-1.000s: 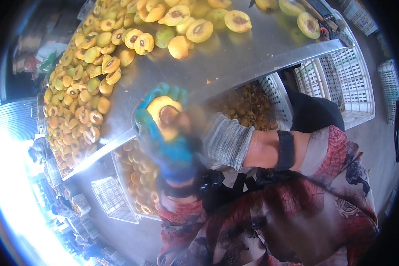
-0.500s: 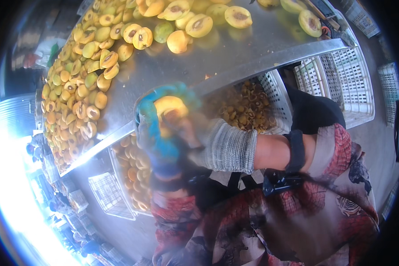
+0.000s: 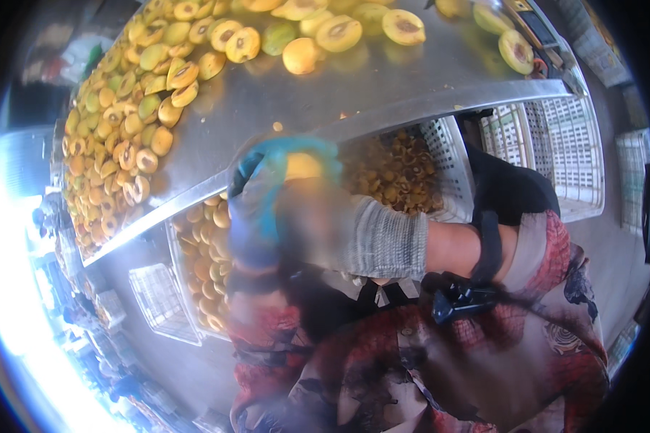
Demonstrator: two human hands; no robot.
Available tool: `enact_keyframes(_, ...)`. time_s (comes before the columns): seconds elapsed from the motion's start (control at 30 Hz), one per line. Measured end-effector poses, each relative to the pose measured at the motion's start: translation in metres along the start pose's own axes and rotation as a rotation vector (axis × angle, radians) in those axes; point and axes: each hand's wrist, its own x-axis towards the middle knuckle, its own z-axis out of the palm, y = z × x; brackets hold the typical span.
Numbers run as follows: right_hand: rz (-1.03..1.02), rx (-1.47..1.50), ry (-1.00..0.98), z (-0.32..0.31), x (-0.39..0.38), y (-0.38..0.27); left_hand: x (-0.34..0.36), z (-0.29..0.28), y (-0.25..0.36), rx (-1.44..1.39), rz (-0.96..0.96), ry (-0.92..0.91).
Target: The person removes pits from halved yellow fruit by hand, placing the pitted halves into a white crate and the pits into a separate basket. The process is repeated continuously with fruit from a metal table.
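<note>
My left hand (image 3: 256, 213), in a blue glove, is curled around a yellow fruit (image 3: 303, 166) just below the front edge of the steel table (image 3: 383, 86). My right hand (image 3: 314, 220), in a grey knitted glove with a ribbed cuff, presses against the same fruit from the right. It is blurred by motion, and I cannot tell what it holds. Both hands hover over the white crates under the table edge.
Many halved yellow fruits (image 3: 123, 144) are heaped along the table's left side and far edge. Below it stand a white crate of brown pits (image 3: 444, 155), a crate of yellow halves (image 3: 202, 252), and bare white crates (image 3: 556, 144) at the right.
Both hands have drifted slightly to the right with the fruit still between them. The grip looks the same.
</note>
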Motion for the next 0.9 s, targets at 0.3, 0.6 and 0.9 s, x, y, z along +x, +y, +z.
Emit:
enact_keyframes(0.3, 0.319, 0.577, -0.198, -0.033, -0.030, -0.027, 0.006, -0.017, 0.005, -0.238, 0.024, -0.206)
enact_keyframes(0.6, 0.501, 1.015, -0.407, -0.049, -0.032, -0.047, -0.003, -0.034, 0.000, -0.113, 0.078, -0.332)
enact_keyframes(0.9, 0.427, 0.877, -0.524, -0.042, -0.020, -0.033, 0.002, -0.021, 0.011, 0.129, 0.392, -0.097)
